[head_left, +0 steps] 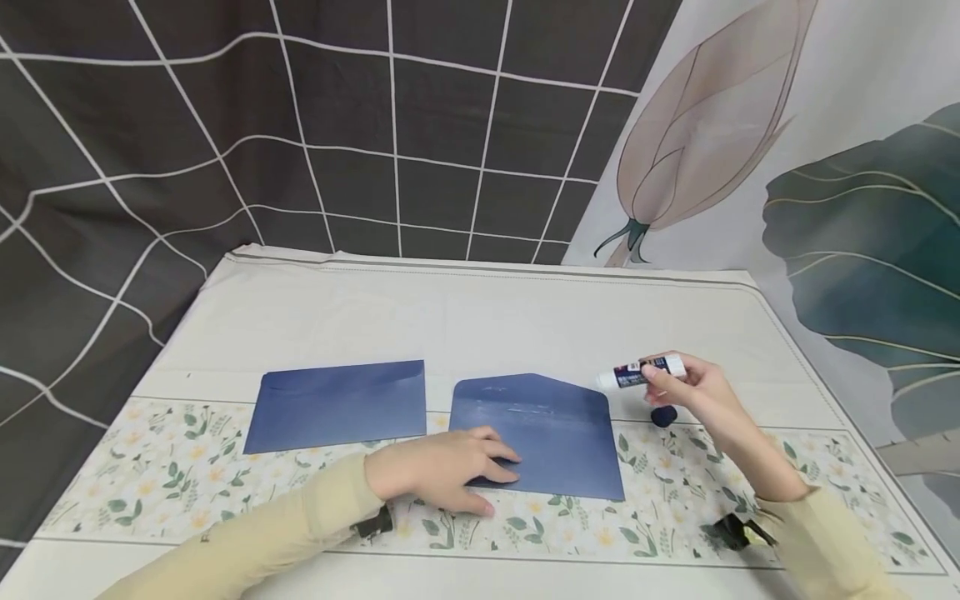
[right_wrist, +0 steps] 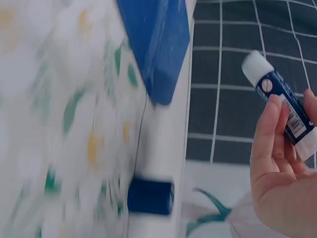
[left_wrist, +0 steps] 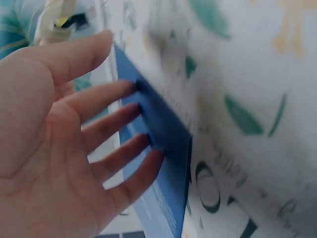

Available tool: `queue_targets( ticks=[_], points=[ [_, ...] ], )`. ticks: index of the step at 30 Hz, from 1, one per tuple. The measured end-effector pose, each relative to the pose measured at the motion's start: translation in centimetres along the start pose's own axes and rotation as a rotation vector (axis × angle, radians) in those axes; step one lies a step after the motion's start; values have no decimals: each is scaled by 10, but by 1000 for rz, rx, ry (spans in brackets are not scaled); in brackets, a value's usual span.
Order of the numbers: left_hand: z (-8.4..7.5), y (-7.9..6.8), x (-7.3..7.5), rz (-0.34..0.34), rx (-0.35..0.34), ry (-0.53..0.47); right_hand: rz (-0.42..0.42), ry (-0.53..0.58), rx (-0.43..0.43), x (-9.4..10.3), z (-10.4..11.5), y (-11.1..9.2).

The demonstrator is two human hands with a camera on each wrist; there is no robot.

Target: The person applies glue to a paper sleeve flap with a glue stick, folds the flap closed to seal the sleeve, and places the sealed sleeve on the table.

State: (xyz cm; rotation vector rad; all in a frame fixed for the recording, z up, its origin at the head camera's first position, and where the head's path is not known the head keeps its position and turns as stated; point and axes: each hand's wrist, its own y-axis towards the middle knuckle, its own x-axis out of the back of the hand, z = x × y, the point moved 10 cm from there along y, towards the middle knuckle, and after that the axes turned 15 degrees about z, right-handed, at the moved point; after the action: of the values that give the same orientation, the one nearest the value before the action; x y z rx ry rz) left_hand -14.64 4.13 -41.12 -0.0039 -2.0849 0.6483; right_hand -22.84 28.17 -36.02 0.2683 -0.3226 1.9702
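A blue envelope (head_left: 566,454) lies on the table with its flap spread open at the far side. Shiny whitish streaks run across it near the fold. The spread fingers of my left hand (head_left: 446,468) rest on its near left part, and the left wrist view shows the fingertips on the blue paper (left_wrist: 171,141). Over the table to the right of the envelope, my right hand (head_left: 701,393) pinches a glue stick (head_left: 627,375) between thumb and fingers. Its uncapped white end points left, toward the flap corner. Below it on the table stands the dark blue cap (head_left: 663,416).
Another blue envelope (head_left: 341,408) lies to the left, beside the first. The tablecloth (head_left: 450,317) is cream with a flowered band along the near side. A dark gridded curtain (head_left: 337,108) hangs behind the table, and a leaf-patterned curtain (head_left: 847,250) at the right.
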Motion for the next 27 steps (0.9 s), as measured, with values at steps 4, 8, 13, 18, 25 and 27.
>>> queue_targets(
  ticks=[4,8,13,18,25,27],
  points=[
    [7,1,10,11,-58,-42,15,225,8,-16,-2,20],
    [20,2,29,-76,-5,-40,10,321,-17,-31,-6,40],
    [44,2,58,-291,123,-31,38,391,-71,-48,-16,63],
    [67,4,67,-365,219,-81,100,396,-126,-64,-27,81],
    [75,11,63,-330,252,-80,154,357,-145,-76,-36,97],
    [77,12,62,-324,257,-74,166,332,-140,-77,-37,99]
  ],
)
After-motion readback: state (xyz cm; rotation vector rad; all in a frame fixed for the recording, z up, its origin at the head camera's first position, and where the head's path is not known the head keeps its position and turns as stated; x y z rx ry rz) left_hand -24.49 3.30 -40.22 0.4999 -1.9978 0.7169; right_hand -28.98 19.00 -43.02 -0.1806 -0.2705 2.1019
